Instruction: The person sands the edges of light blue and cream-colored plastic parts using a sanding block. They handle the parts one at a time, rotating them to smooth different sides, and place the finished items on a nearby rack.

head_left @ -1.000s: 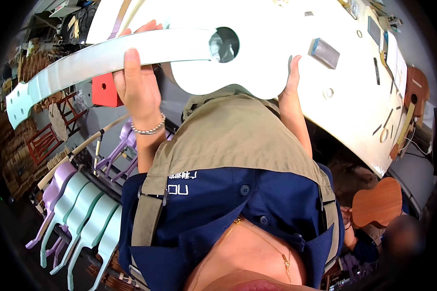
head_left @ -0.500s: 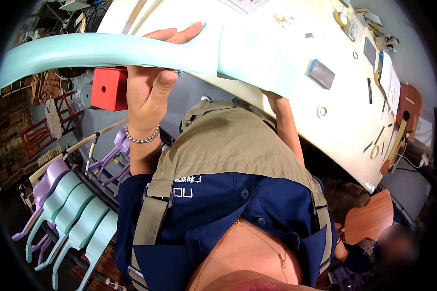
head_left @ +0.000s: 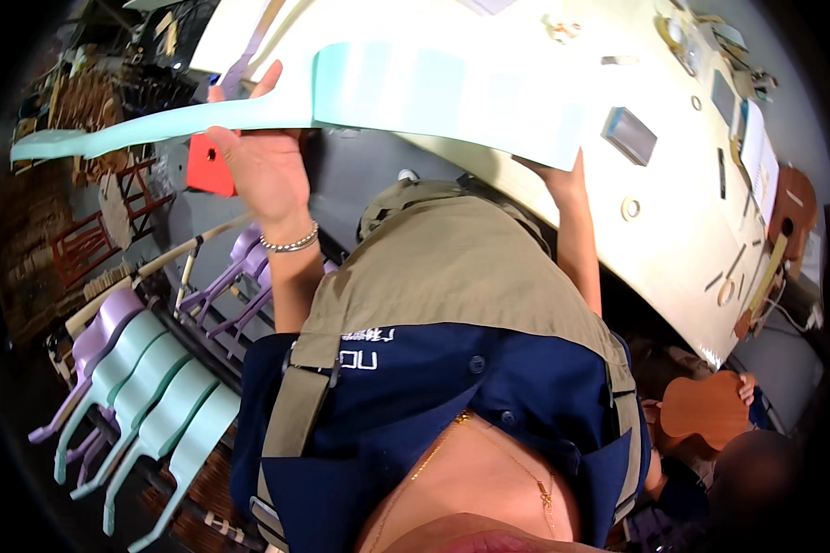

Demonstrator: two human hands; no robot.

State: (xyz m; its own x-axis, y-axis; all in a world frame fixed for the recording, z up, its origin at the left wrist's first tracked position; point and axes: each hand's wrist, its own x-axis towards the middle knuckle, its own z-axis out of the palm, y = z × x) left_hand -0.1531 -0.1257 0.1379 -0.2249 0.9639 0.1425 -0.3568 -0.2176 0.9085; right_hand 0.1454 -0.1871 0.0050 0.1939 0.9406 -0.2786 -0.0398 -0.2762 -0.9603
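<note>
Mint-green ukulele (head_left: 387,88) hanging edge-on over near-left tabletop (head_left: 673,249); left hand (head_left: 272,170) clasping neck (head_left: 175,118), right hand (head_left: 564,184) touching tail (head_left: 558,147), fingertips hidden, grip unclear; neck joined, colouring seemingly done, what's left not showing.

Seen from the person's head through a wide fisheye lens, facing steeply down: navy shirt (head_left: 424,373) closest, then the apron (head_left: 456,272), with the left hand (head_left: 272,175), right hand (head_left: 563,181) and counter (head_left: 678,244) farther off, straight edges bowing.
</note>
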